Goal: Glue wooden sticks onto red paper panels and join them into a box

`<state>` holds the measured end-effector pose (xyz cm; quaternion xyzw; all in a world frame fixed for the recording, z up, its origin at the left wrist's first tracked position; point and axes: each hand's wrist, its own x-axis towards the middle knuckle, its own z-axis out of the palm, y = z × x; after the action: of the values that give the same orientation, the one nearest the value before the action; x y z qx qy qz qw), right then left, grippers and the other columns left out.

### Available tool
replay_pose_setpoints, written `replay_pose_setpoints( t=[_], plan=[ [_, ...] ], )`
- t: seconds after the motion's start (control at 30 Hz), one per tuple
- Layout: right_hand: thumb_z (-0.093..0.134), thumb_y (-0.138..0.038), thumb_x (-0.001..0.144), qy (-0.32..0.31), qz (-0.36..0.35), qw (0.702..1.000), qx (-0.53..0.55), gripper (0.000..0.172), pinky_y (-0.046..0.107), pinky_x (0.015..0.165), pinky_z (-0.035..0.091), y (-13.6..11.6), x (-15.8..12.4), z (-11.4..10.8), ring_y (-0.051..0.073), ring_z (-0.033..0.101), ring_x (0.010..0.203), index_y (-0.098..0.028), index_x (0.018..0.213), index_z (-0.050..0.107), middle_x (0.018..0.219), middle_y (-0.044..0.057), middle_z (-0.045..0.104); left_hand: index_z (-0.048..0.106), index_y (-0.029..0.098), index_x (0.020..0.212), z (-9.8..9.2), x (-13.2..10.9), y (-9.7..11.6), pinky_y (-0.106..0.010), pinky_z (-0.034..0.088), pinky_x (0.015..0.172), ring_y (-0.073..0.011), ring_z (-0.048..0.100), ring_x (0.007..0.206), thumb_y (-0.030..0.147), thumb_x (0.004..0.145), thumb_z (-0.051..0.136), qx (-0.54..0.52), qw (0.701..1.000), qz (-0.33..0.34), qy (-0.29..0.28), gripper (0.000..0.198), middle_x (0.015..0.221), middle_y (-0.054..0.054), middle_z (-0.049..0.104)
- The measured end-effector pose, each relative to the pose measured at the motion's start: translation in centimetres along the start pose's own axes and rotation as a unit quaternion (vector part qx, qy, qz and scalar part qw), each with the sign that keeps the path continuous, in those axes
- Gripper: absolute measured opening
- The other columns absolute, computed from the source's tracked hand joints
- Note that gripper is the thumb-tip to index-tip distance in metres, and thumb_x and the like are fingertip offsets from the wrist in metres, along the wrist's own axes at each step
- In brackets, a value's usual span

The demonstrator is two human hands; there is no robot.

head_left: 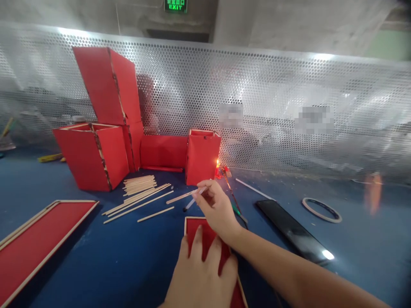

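My left hand (205, 261) lies with its fingers spread on a red panel (194, 226) edged with thin wooden strips, near the front of the table. Just above it, my right hand (218, 205) pinches a whitish glue stick (192, 201). The stick slants down to the left and its lower end is dark. A flat wooden stick (176, 198) meets the same fingertips; I cannot tell whether it is held too or lies behind them. Beyond my right hand, a small flame (218, 163) burns on a red candle (218, 172).
Tall red boxes (93, 85) with browned seams stand at the back left, beside a smaller red box (202, 158). Several wooden sticks (139, 184) lie before them. Another red panel (48, 244) is at left. A black phone (289, 226) and a ring (322, 209) lie right.
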<state>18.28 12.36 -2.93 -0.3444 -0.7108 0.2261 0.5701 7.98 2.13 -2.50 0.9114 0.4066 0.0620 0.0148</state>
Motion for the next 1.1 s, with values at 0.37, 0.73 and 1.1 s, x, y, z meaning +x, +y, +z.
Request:
replay_pose_setpoints(
  t=[0.37,0.73,1.1],
  plan=[
    [0.060,-0.019,0.092,-0.017,-0.098,0.991,-0.094,0.012,0.033,0.067,0.056,0.6,-0.7,0.0,0.017,0.065,0.071,-0.025,0.102,0.060,0.084,0.002,0.065,0.049,0.031,0.150,3.4,-0.7,-1.2,-0.078,0.049,0.090,-0.0571,0.055,0.124,0.035,0.097,0.060,-0.011,0.998,0.032,0.048,0.055,0.147,-0.019,0.056],
    [0.056,-0.014,0.095,-0.056,-0.137,0.981,-0.128,0.017,0.031,0.073,0.057,0.5,-0.8,-0.1,0.017,0.066,0.078,-0.025,0.108,0.058,0.091,0.003,0.067,0.048,0.025,0.151,1.5,-0.8,-0.8,-0.084,0.038,0.095,-0.0611,0.042,0.133,0.058,0.092,0.061,-0.053,0.998,0.011,-0.024,0.069,0.151,-0.025,0.048],
    [0.057,-0.014,0.096,-0.093,-0.154,0.973,-0.146,0.017,0.034,0.078,0.057,0.5,-0.9,0.0,0.019,0.068,0.085,-0.027,0.107,0.061,0.097,0.003,0.069,0.045,0.023,0.153,1.5,-0.9,-0.6,-0.086,0.033,0.097,-0.0639,0.036,0.135,0.071,0.086,0.061,-0.065,0.997,0.007,-0.041,0.085,0.154,-0.029,0.044]
  ],
)
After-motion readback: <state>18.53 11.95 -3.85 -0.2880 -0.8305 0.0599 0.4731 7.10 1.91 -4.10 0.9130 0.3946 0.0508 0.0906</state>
